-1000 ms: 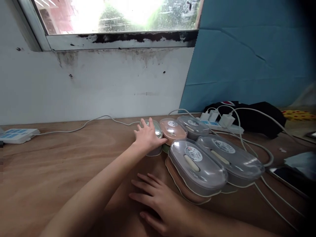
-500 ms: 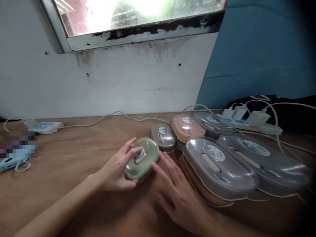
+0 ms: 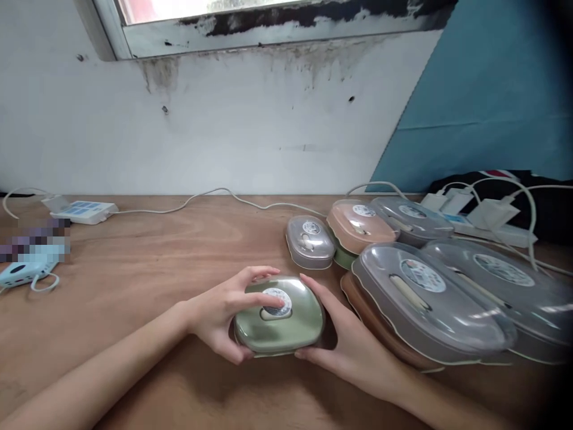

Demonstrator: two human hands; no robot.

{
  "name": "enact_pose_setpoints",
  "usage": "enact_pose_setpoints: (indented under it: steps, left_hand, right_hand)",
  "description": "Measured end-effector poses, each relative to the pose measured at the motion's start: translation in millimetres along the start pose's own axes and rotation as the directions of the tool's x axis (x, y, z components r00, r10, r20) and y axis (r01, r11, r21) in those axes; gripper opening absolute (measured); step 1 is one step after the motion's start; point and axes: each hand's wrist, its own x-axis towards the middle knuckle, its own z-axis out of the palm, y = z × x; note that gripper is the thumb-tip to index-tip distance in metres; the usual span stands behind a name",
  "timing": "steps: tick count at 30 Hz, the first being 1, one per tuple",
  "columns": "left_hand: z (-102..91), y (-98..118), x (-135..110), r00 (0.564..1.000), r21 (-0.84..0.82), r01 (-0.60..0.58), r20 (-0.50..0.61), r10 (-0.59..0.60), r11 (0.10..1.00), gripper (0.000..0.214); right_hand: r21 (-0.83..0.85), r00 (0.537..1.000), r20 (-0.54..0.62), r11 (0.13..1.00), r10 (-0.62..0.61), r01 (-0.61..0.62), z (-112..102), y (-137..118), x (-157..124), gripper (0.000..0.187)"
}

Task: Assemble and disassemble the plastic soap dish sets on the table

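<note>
A green lunch box [image 3: 295, 325] with a clear lid and a round sticker is between my two hands, low over the wooden table or resting on it; I cannot tell which. My left hand [image 3: 224, 310] grips its left side, thumb at the near edge and index finger lying across the lid by the sticker. Wrapped round the right end is my right hand [image 3: 340, 328], fingertips at the far corner and thumb at the near one. Just beyond stands a small grey lunch box [image 3: 311, 243].
To the right are stacked larger grey lunch boxes [image 3: 430, 304] and a pink-lidded one [image 3: 360, 227]. Power strips [image 3: 85, 211] with white cables lie at the left and back right. A light blue device [image 3: 33, 266] sits at the left edge. A white wall [image 3: 215, 131] rises behind.
The green lunch box has moved nearer and to the right, turning so its long side runs across. My right hand has closed on its right end. The view has shifted slightly.
</note>
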Motion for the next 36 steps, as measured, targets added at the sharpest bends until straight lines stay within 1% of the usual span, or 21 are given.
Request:
enact_pose_setpoints:
  steps: [3, 6, 8, 10, 12, 14, 15, 16, 17, 18, 19, 20, 21, 22, 23, 25, 27, 30, 32, 35, 36]
  left_hand:
    - [3.9, 1, -1, 0.999, 0.024, 0.018, -0.039, -0.017, 1.0, 0.077]
    - [10.0, 6, -2, 0.99, 0.062, 0.113, -0.094, -0.107, 0.992, 0.076]
    - [14.1, 9, -1, 0.977, 0.029, 0.169, -0.14, -0.163, 0.985, 0.076]
    - [16.5, 13, 2, 0.957, -0.097, 0.204, -0.191, -0.22, 0.974, 0.07]
    - [16.1, 14, 5, 0.934, -0.279, 0.211, -0.226, -0.277, 0.937, 0.062]
    - [11.9, 10, 5, 0.897, -0.392, 0.224, -0.275, -0.346, 0.892, 0.056]
    - [8.3, 5, 4, 0.859, -0.383, 0.248, -0.338, -0.385, 0.89, 0.056]
    - [3.9, -2, 2, 0.797, -0.326, 0.302, -0.428, -0.425, 0.896, 0.056]
    - [-1.2, -11, -2, 0.706, -0.242, 0.408, -0.529, -0.472, 0.88, 0.056]
    - [-6.5, -21, -7, 0.596, -0.152, 0.533, -0.631, -0.497, 0.832, 0.056]
    - [-11.7, -32, -13, 0.484, -0.079, 0.685, -0.694, -0.533, 0.725, 0.057]
    - [-16.3, -43, -19, 0.377, -0.038, 0.823, -0.71, -0.594, 0.567, 0.057]
    - [-20.0, -54, -25, 0.322, -0.034, 0.873, -0.708, -0.628, 0.486, 0.057]
    - [-22.4, -63, -30, 0.282, -0.027, 0.908, -0.696, -0.66, 0.417, 0.058]
    - [-23.5, -70, -34, 0.259, -0.023, 0.927, -0.68, -0.685, 0.374, 0.059]
    - [-22.5, -78, -37, 0.252, -0.004, 0.941, -0.658, -0.709, 0.338, 0.061]
    - [-19.3, -80, -37, 0.261, 0.028, 0.947, -0.647, -0.716, 0.319, 0.062]
    - [-16.2, -78, -34, 0.283, 0.07, 0.947, -0.646, -0.709, 0.315, 0.061]
    - [-16.5, -77, -33, 0.285, 0.083, 0.948, -0.656, -0.699, 0.308, 0.06]
    - [-18.0, -73, -32, 0.273, 0.089, 0.952, -0.683, -0.678, 0.293, 0.065]
    - [-17.7, -69, -31, 0.289, 0.102, 0.946, -0.7, -0.653, 0.309, 0.068]
  right_hand:
    - [0.024, 1.0, -0.005, 1.0, 0.001, -0.001, 0, -1, 1, 0.084]
    - [0.032, 1.0, -0.016, 0.999, 0.002, -0.002, 0, 0, 1, 0.082]
    - [0.036, 0.999, -0.03, 0.999, 0.02, -0.019, 0, 2, 1, 0.083]
    - [0.044, 0.998, -0.037, 0.998, 0.048, -0.046, 0, 3, 1, 0.09]
    - [0.052, 0.997, -0.042, 0.997, 0.06, -0.058, 0, 3, 1, 0.1]
    - [0.043, 0.998, -0.045, 0.998, 0.04, -0.038, 0, 2, 2, 0.103]
    - [0.03, 0.999, -0.042, 0.999, 0.027, -0.026, 0, 1, 2, 0.099]
    - [0.012, 0.999, -0.032, 1.0, 0.019, -0.019, -1, 0, 2, 0.091]
    - [-0.009, 1.0, -0.014, 1.0, 0.017, -0.017, -1, -1, 3, 0.08]
    - [-0.03, 1.0, 0.006, 0.999, 0.018, -0.018, -2, -2, 3, 0.068]
    - [-0.046, 0.999, 0.024, 0.999, 0.022, -0.021, -3, -3, 3, 0.056]
    - [-0.057, 0.999, 0.038, 0.998, 0.025, -0.023, -3, -4, 3, 0.048]
    - [-0.066, 0.999, 0.046, 0.998, 0.026, -0.023, -3, -5, 3, 0.042]
    - [-0.073, 0.998, 0.052, 0.997, 0.027, -0.024, -4, -5, 3, 0.04]
    - [-0.079, 0.998, 0.055, 0.997, 0.028, -0.023, -3, -5, 2, 0.041]
    - [-0.092, 0.998, 0.061, 0.995, 0.029, -0.024, -3, -4, 2, 0.042]
    - [-0.106, 0.998, 0.066, 0.994, 0.026, -0.019, -2, -3, 2, 0.042]
    - [-0.124, 0.997, 0.069, 0.992, 0.017, -0.009, -1, -2, 1, 0.044]
    - [-0.129, 0.997, 0.073, 0.992, 0.003, 0.007, -1, -2, 1, 0.044]
    - [-0.137, 0.996, 0.083, 0.99, -0.024, 0.035, -2, -6, 0, 0.041]
    - [-0.14, 0.996, 0.086, 0.989, -0.032, 0.044, -2, -7, -1, 0.04]
